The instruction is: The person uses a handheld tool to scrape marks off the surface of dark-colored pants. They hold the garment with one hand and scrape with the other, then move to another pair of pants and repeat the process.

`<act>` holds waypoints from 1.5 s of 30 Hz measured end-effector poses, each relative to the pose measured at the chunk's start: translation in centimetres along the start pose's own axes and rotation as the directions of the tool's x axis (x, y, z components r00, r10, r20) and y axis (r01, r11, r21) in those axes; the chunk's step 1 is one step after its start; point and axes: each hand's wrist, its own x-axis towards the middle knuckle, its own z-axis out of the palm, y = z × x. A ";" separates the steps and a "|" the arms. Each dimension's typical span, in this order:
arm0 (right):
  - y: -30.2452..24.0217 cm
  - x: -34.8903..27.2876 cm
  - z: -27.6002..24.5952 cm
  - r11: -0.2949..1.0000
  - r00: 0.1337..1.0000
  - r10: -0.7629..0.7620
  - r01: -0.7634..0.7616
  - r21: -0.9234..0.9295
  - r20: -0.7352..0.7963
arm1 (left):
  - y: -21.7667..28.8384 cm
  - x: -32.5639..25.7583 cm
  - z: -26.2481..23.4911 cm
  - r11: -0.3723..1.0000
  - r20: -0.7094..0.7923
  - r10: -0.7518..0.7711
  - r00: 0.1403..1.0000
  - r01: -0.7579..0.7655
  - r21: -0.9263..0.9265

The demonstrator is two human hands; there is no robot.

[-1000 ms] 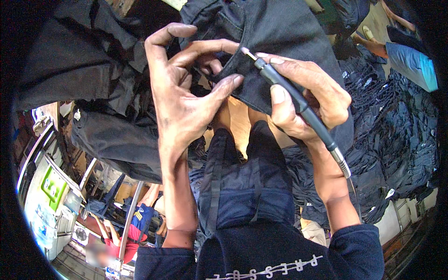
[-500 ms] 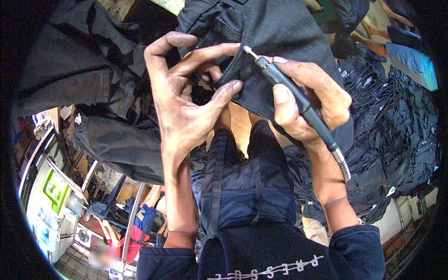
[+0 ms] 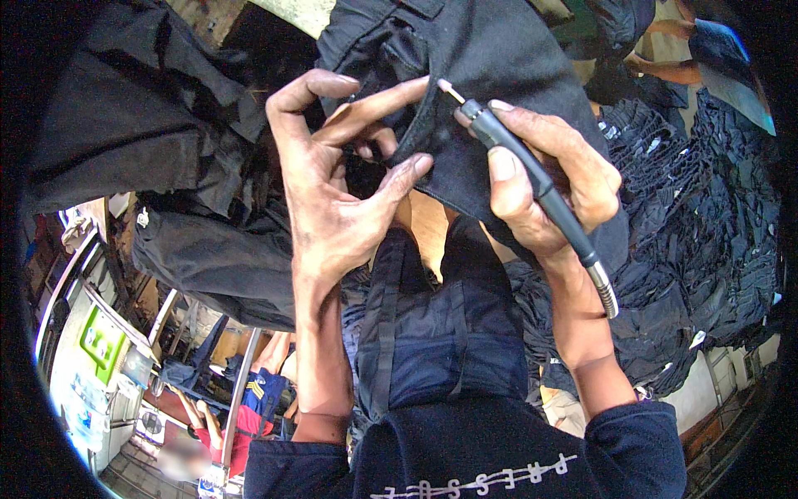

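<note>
Rotary tool (image 3: 532,179) against black garment (image 3: 490,58)

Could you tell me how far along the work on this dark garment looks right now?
In hand: the left hand spreads the black garment taut while the right hand holds the pen-like rotary tool, its tip at the fabric's edge. A heap of dark garments lies to the right; whether those are finished or waiting cannot be told.

Blurred figure (image 3: 184,460) at lower left
</note>
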 end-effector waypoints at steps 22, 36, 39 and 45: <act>-0.9 -0.9 0.1 0.823 0.849 0.454 -0.281 0.494 -0.272 | 2.9 -0.5 1.1 0.979 -0.069 0.072 0.995 -0.057 0.197; -2.4 -12.3 -9.1 0.887 0.960 0.148 -0.235 -0.398 -0.236 | 2.1 13.0 -8.8 0.588 -0.404 0.614 0.678 -0.051 0.807; -2.3 -14.2 -10.8 0.861 0.949 0.112 -0.240 -0.448 -0.293 | 2.8 5.5 -0.7 0.957 -0.712 0.160 0.683 0.071 0.283; -1.3 -16.0 -12.9 0.910 0.947 0.203 -0.276 -0.309 -0.249 | -1.0 -6.6 7.6 0.981 -0.300 -0.196 0.934 0.183 -0.072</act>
